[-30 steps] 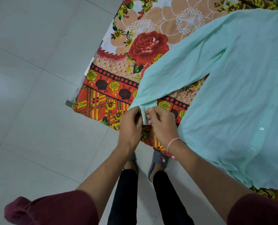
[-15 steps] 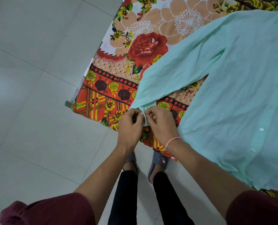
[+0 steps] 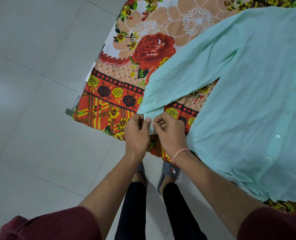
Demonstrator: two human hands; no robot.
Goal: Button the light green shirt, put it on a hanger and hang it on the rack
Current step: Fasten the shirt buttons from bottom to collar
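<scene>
Light green shirt lies spread on a floral bedsheet, one sleeve cuff reaching the bed's near edge, where left hand and right hand pinch it together; bare tiled floor lies open leftward.

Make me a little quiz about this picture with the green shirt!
1. True or false: both hands pinch the cuff of the shirt's sleeve.
2. What does the light green shirt lie on? A) a bare floor B) a flowered bedsheet C) a chair
3. Fill in: the right hand's wrist wears a pink ____.

Key:
1. True: the left hand and right hand meet at the cuff.
2. B, the flowered bedsheet.
3. Thread band.
</scene>
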